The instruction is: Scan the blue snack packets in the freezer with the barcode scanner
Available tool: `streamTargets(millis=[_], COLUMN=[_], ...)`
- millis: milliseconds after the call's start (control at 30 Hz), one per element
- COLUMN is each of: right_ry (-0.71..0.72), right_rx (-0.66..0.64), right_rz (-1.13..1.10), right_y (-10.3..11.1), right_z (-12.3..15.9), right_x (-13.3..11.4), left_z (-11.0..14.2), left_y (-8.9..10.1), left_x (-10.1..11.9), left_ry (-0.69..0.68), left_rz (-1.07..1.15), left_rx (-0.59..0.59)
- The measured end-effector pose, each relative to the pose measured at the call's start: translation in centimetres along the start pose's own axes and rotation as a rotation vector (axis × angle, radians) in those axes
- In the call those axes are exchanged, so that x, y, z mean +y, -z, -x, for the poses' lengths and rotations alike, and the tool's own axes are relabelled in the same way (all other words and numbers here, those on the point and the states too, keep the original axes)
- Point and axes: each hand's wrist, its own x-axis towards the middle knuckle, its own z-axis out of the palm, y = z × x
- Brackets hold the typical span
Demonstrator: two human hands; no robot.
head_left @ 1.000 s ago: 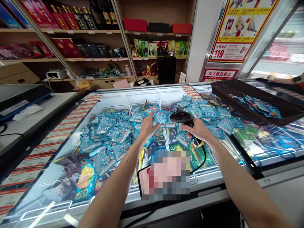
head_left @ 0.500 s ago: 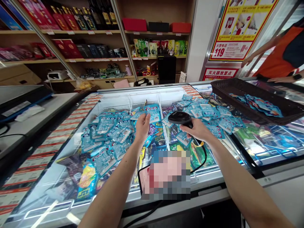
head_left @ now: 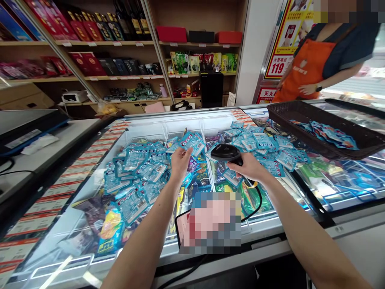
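Note:
My left hand [head_left: 180,164] pinches one corner of a blue packet [head_left: 192,143], whose white barcode label faces up. In my right hand [head_left: 249,166] is a black barcode scanner [head_left: 226,152], its head pointing left toward that packet. Its cable loops down from the grip. Many similar blue packets lie in a left pile [head_left: 141,172] and a right pile [head_left: 258,138] on the glass top of a chest freezer [head_left: 177,120]. Closer to me lies a phone [head_left: 181,228], mostly hidden by blurring.
A brown basket [head_left: 327,148] holding several blue packets stands on the freezer at the right. Beyond it is a person in an orange apron [head_left: 311,66]. Price labels [head_left: 64,176] line the freezer's left side. Shelves [head_left: 120,76] with boxes and bottles stand behind.
The packet in my left hand has tilted, its label turning toward the scanner. The person in the apron has shifted left and stands more upright. My right hand has barely moved.

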Motion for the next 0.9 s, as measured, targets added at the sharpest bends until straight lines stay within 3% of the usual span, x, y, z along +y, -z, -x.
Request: streamTargets(millis=[233,600,900], right_ry=[0.025,0.015,0.011], right_rx=[-0.022,-0.006,0.015], right_rz=[0.022,0.034,-0.026], right_y=[0.0,0.2,0.0], right_z=[0.2,0.3,-0.1], right_x=[-0.2,-0.6,0.4], left_z=[-0.1,-0.2,-0.1], left_y=[0.2,0.1,0.1], left_x=[-0.4,-0.7,-0.2], left_ry=[-0.007,0.005,-0.058], left_rz=[-0.041,-0.069,-0.142], left_rx=[-0.058,-0.034,-0.021])
